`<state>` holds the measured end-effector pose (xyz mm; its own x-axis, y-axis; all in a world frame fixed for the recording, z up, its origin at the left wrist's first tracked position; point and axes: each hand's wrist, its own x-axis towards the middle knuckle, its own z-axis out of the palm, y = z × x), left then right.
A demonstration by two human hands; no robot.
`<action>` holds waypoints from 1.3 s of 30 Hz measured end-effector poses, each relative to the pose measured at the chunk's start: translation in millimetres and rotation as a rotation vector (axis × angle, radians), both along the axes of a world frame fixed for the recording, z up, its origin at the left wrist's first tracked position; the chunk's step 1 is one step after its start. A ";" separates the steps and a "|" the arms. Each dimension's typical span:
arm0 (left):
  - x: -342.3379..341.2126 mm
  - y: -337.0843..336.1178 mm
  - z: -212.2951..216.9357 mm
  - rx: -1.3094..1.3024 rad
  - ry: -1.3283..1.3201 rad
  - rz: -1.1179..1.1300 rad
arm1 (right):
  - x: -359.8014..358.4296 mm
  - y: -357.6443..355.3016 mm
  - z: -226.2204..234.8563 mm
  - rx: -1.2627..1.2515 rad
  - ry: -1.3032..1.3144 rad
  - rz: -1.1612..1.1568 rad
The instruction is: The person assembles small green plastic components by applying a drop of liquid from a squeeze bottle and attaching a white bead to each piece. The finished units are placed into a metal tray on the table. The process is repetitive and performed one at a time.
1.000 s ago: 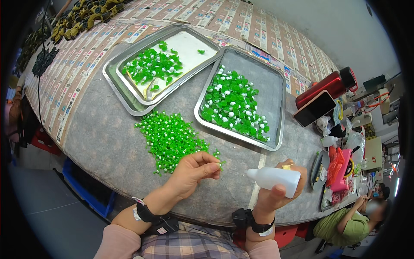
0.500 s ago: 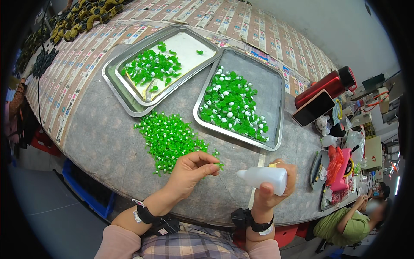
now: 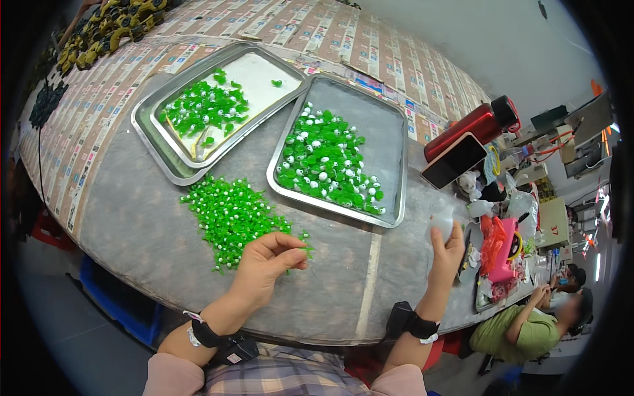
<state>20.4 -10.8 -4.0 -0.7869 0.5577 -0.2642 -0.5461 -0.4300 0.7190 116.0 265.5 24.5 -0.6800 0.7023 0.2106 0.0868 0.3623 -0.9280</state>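
My left hand (image 3: 267, 267) pinches a small green plastic piece (image 3: 311, 248) between thumb and fingertips, just right of a loose pile of green pieces with white tips (image 3: 231, 221). In my right hand (image 3: 449, 247) is a translucent white squeeze bottle (image 3: 442, 224), held off to the right near the dark dish; its nozzle cannot be made out. Beyond the hands, a metal tray (image 3: 380, 132) holds green parts with white dotted balls (image 3: 323, 162). A second metal tray (image 3: 254, 71), left of it, carries more such parts on a white sheet.
A red flask (image 3: 465, 131) lies at the right with a phone (image 3: 454, 160) propped against it. Farther right are a pink plastic holder (image 3: 506, 247) and clutter. A person in green (image 3: 518, 333) sits beyond. Yellow toy parts (image 3: 109, 33) are heaped far left.
My right hand has carried the squeeze bottle rightward, away from my left hand. The left hand still pinches the green piece. The whole view has shifted slightly.
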 end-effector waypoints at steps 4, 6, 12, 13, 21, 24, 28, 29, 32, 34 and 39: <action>0.5 0.6 0.6 -0.009 0.001 -0.014 | 18.7 29.7 -37.0 -0.126 -0.070 0.007; 1.0 0.6 1.1 -0.017 -0.001 -0.019 | 21.1 29.4 -37.6 0.117 -0.046 -0.125; 0.4 -2.1 -0.8 -0.030 -0.016 -0.019 | -11.6 -25.1 33.9 0.731 -0.103 -0.183; 0.4 -1.9 -0.3 -0.032 -0.015 -0.020 | -19.9 -30.0 35.1 0.668 -0.171 -0.010; -0.6 0.3 1.0 -0.009 -0.004 -0.045 | -69.8 -20.2 1.3 0.728 -0.476 0.445; -1.0 -2.4 0.9 0.012 0.024 -0.092 | -68.6 -34.2 16.9 0.405 -0.359 0.435; 1.6 -4.2 -0.4 0.024 0.083 -0.231 | -49.2 -72.8 25.0 -0.233 -0.072 0.608; 1.9 -4.2 -1.4 0.018 0.089 -0.268 | -46.3 -84.5 20.8 -0.354 -0.073 0.656; 2.7 -2.6 -2.1 0.073 0.113 -0.218 | -44.9 -113.0 5.8 -0.573 -0.066 0.752; 1.2 -2.3 0.0 0.113 0.042 -0.181 | -45.6 -122.6 2.4 -0.762 -0.089 0.725; -0.1 -3.5 0.8 0.157 -0.029 -0.158 | -44.3 -122.7 -12.0 -0.915 -0.061 0.684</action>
<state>20.4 -14.3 -3.2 -0.6798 0.7095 -0.1857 -0.6350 -0.4427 0.6331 71.7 142.8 12.4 -0.9703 0.0546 -0.2359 0.1856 -0.4579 -0.8694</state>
